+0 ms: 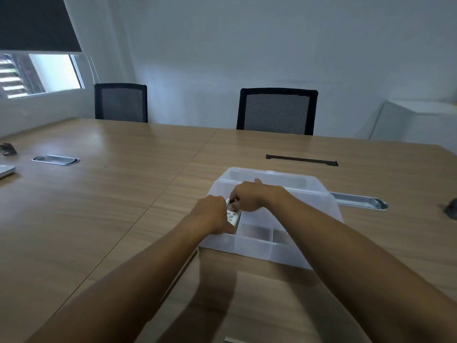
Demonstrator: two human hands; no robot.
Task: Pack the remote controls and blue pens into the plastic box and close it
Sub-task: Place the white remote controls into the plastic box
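Note:
A translucent plastic box [257, 246] with inner dividers sits open on the wooden table, right of centre; its lid [267, 178] stands up at the far side. A white remote control [233, 216] with grey buttons lies over the box's left compartment. My left hand [211, 214] grips its near end at the box's left edge. My right hand [252, 198] reaches across and holds its far end. Both hands hide most of the remote. No blue pens are visible.
The wooden table [99, 194] has metal cable trays [55, 160] [358, 201] and a black cable slot [301, 160]. Two black mesh chairs [277, 111] [121, 102] stand at the far side. A silver device [6, 170] lies at the left edge, a dark object [451, 209] at the right.

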